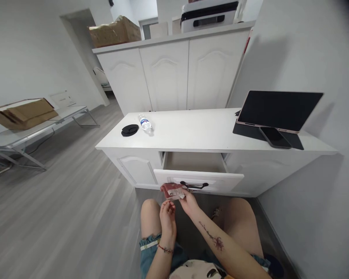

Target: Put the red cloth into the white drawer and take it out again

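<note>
A small folded cloth (173, 191), red with white patches, is in my right hand (188, 201). The fingers and thumb of that hand are closed on its right end, in front of the drawer handle (194, 185). Just below the cloth's left part is my left hand (168, 217), its fingers loosely curled with nothing visible in them. Whether its fingertips touch the cloth, I cannot tell. Both hands are above my knees, close to the white drawer front (221, 179). The drawer is pulled out, and its visible pale bottom (194, 162) bears nothing.
On the white cabinet top (189, 128) lie a water bottle (145, 124) and a round black object (130, 130). A tablet (279, 110) leans at the right with a phone (275, 137) before it. A folding table (66, 112) holds a cardboard box (26, 113) at the left.
</note>
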`<state>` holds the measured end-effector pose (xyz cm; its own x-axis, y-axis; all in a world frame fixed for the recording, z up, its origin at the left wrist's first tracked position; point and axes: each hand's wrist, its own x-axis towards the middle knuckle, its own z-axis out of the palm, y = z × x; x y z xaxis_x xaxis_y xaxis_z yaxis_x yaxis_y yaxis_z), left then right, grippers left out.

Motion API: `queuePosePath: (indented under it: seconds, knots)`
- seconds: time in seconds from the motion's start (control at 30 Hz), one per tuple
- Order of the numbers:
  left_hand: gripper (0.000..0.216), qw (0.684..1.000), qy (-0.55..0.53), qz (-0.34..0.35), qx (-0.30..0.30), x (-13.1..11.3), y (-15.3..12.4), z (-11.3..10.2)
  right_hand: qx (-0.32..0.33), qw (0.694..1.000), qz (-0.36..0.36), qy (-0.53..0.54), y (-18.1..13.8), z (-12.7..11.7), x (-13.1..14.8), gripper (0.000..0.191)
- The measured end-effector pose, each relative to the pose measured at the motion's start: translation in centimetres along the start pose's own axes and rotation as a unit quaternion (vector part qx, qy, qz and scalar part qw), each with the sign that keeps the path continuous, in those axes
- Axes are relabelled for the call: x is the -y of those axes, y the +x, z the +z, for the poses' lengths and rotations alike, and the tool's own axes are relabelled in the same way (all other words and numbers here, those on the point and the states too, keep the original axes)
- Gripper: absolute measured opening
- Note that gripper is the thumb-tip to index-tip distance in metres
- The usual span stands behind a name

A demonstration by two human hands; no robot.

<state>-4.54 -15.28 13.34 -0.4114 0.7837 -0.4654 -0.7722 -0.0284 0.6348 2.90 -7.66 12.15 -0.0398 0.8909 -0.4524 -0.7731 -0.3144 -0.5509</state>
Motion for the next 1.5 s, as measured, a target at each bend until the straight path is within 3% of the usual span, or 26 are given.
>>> queuePosePath:
  seconds: [0.13, 0.3, 0.53, 0.9, 1.13, 1.33, 1.5]
  knots:
    - [0.018, 0.998, -0.003, 0.032, -0.045, -0.1, 0.1, -1.0, 0.05, 0.994, 0.085, 0.044, -0.5, 2.3, -0.4, 0.008]
    - [0.018, 0.997, -0.015, 0.026, -0.065, 0.1, 0.1, -1.5, 0.115, 0.98, 0.117, 0.108, -2.5, 4.4, 1.3, 0.017]
    - [0.011, 0.999, 0.005, -0.008, -0.049, 1.1, 0.0, -1.2, 0.075, 0.966, 0.151, 0.195, -3.8, 4.1, 5.4, 0.022]
    - [0.012, 0.997, 0.025, -0.067, 0.009, 2.2, 0.2, 2.9, 0.048, 0.961, 0.114, 0.249, -5.3, 1.1, 11.4, 0.027]
    - [0.021, 0.988, 0.058, -0.106, 0.092, 2.7, 0.5, 6.1, 0.056, 0.954, 0.087, 0.281, -5.2, -3.4, 14.4, 0.029]
    - [0.028, 0.986, 0.068, -0.093, 0.121, 3.6, 0.8, 8.3, -0.021, 0.958, 0.06, 0.28, -5.2, -6.6, 16.8, 0.028]
    - [0.037, 0.988, 0.086, -0.056, 0.112, 4.3, 0.9, 8.7, -0.032, 0.972, 0.017, 0.234, -4.7, -9.8, 17.2, 0.03]
